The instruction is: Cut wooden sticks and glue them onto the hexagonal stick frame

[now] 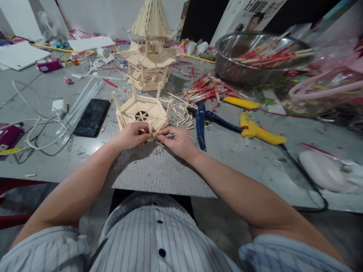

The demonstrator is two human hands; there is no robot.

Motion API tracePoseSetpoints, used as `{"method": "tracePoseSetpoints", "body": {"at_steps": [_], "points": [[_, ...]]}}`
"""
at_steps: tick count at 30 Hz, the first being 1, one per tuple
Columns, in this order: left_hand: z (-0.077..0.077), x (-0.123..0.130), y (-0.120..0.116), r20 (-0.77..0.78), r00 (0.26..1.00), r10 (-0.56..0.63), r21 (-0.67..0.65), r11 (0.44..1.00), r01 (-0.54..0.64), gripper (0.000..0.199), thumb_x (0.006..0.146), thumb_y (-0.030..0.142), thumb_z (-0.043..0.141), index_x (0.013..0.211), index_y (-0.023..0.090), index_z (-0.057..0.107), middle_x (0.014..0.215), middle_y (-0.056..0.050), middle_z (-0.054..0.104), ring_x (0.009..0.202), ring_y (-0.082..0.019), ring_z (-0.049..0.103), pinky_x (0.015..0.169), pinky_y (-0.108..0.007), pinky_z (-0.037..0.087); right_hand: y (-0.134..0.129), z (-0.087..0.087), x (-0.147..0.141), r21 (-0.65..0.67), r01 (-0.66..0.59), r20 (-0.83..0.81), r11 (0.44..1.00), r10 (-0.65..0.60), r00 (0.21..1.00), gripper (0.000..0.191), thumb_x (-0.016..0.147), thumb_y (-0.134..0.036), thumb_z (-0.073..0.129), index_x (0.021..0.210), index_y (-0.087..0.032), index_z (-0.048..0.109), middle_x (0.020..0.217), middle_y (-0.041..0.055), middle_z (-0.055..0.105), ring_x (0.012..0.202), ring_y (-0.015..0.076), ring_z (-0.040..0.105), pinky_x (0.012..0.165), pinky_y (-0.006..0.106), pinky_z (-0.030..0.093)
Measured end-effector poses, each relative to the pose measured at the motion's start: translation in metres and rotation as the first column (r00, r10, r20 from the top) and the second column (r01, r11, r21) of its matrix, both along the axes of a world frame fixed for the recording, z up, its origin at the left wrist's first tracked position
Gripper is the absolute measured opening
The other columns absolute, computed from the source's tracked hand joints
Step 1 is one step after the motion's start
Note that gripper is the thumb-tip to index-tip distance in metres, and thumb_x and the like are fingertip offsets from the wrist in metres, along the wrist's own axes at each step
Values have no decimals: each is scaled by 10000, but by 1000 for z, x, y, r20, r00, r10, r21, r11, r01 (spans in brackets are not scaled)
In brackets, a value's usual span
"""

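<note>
A hexagonal frame of wooden sticks [143, 109], with upright posts at its corners, lies on the grey table. At its near edge my left hand [134, 135] is closed, thumb and fingers pinched around a short upright stick piece [150, 127]. From the right, my right hand [178, 141] meets it in a pinch at the same corner; what its fingertips hold is too small to make out. Just behind the frame stands a tiered stick pagoda [150, 56] with a pointed roof.
Right of my hands lie blue cutters [200, 124], a yellow glue gun [262, 133] and a yellow knife [241, 102]. Cut sticks [183, 115] are scattered behind them. A metal bowl [235, 68] stands farther back. On the left are a phone [92, 117] and a white charger [59, 106].
</note>
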State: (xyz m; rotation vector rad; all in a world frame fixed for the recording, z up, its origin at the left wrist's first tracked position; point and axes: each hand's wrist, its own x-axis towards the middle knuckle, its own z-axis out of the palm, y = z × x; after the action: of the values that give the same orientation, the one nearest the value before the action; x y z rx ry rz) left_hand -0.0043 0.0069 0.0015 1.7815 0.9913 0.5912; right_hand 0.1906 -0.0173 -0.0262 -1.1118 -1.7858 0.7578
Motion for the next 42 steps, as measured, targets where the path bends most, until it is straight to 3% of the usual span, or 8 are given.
{"method": "tracePoseSetpoints", "body": {"at_steps": [18,42], "points": [[-3,3,-1,30,999,17,26,999,-18,66,813,165,597,767,145,554,618,31,537,449,-27,517,421,-118,433,0,0,0,-2,-24,-11,1000,24,1000,106,768,-276,655,761,-212,739,800,25,758,750,177,694,741,306,532],[-7,3,0,34,999,24,24,999,-25,66,809,170,598,768,153,549,618,36,524,445,-29,499,431,-137,419,2,-4,1,-8,-29,-14,1000,29,999,101,772,-272,664,769,-208,742,796,27,752,749,172,688,744,304,525]]}}
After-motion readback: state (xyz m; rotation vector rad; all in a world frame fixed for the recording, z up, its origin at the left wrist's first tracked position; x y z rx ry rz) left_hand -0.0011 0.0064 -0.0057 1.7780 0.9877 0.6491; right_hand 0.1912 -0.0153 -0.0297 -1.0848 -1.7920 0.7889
